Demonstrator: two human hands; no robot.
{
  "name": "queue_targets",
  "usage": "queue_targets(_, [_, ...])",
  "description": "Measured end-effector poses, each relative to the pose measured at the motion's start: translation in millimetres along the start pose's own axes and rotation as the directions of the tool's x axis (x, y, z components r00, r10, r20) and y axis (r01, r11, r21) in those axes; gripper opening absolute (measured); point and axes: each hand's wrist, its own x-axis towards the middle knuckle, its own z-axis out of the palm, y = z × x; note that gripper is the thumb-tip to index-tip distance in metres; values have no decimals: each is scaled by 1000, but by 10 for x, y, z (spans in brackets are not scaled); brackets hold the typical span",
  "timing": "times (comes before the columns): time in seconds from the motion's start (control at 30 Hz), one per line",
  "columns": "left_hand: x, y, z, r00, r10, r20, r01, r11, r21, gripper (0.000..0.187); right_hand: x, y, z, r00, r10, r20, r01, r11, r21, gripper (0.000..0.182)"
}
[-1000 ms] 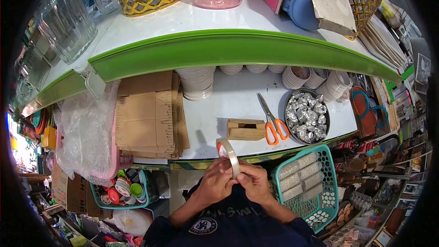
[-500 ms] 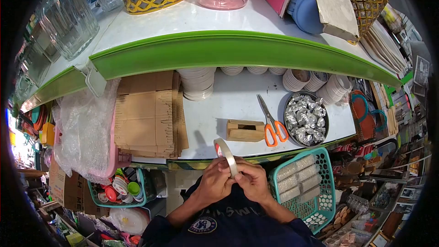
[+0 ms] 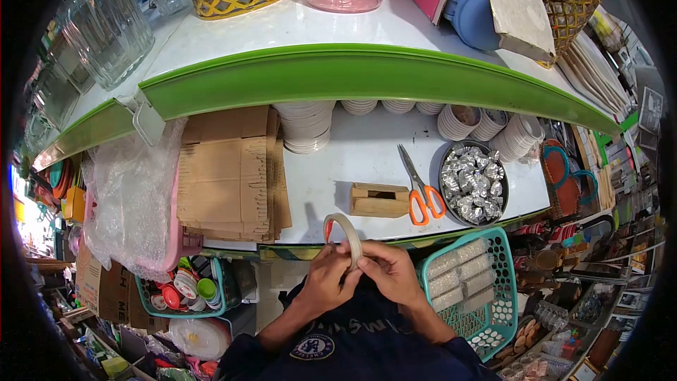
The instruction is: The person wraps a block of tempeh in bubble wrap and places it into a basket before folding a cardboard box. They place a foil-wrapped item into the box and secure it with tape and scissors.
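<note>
A narrow roll of tape (image 3: 345, 229) stands upright between my hands, in front of the shelf's edge. My left hand (image 3: 330, 275) grips its lower left side, fingers curled. From the right, my right hand (image 3: 386, 271) has thumb and fingers pinched at the roll's near rim; any loose tape end is too small to make out. Just beyond lies a small brown cardboard box (image 3: 377, 201) with a dark slot on top. Beside it are scissors (image 3: 422, 190) with orange handles. A dark round tray (image 3: 474, 183) of silver foil-wrapped pieces sits to their right.
Flattened cardboard (image 3: 224, 183) is stacked left, beside bubble wrap (image 3: 130, 197). Stacked white bowls (image 3: 305, 127) stand at the back. A green-edged upper shelf (image 3: 367, 74) overhangs. A teal basket (image 3: 509, 282) with bagged white pieces is at my right, another basket (image 3: 180, 316) at my left.
The tape roll has turned and tilted a little between my hands, showing more of its ring opening. Both hands have shifted slightly; the things on the shelf stay put.
</note>
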Motion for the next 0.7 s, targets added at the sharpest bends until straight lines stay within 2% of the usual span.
queue_targets(0.03, [-9,3,-12,1000,1,1,-1,1000,0,14,13,-35,5,1000,-1,-1,1,1000,0,25])
queue_targets(0.1, [-13,22,-36,995,-98,3,98,994,-57,14,30,-127,27,971,-152,-184,106,965,-241,27])
queue_targets(0.13, [1,36,-43,995,-98,4,98,994,-56,14,35,-137,-3,971,-152,-185,106,965,-240,27])
queue_targets(0.2, [29,58,-57,993,-114,11,114,991,-76,12,22,-154,-92,926,-372,-61,279,785,-552,27])
queue_targets(0.23, [23,58,-65,993,-116,13,116,990,-76,12,17,-151,-112,927,-370,-63,277,787,-551,27])
queue_targets(0.3, [18,52,-84,989,-139,56,141,989,-49,11,23,-142,-135,895,-446,-5,338,687,-643,22])
queue_targets(0.33, [24,56,-87,989,-139,57,142,989,-48,11,29,-150,-129,895,-445,-5,338,688,-643,22])
queue_targets(0.4, [37,69,-91,986,-161,52,163,986,-37,11,42,-175,-107,881,-471,37,343,585,-735,17])
queue_targets(0.5, [-16,32,-89,978,-186,97,188,982,-16,11,77,-181,-65,879,-473,61,333,519,-787,13])
queue_targets(0.63, [-80,-28,-75,984,-166,69,169,985,-44,7,58,-121,-53,916,-398,56,291,559,-776,13])
queue_targets(0.7, [-122,-91,-131,995,-47,88,48,999,-11,10,26,-21,-70,954,-279,-108,156,772,-616,11])
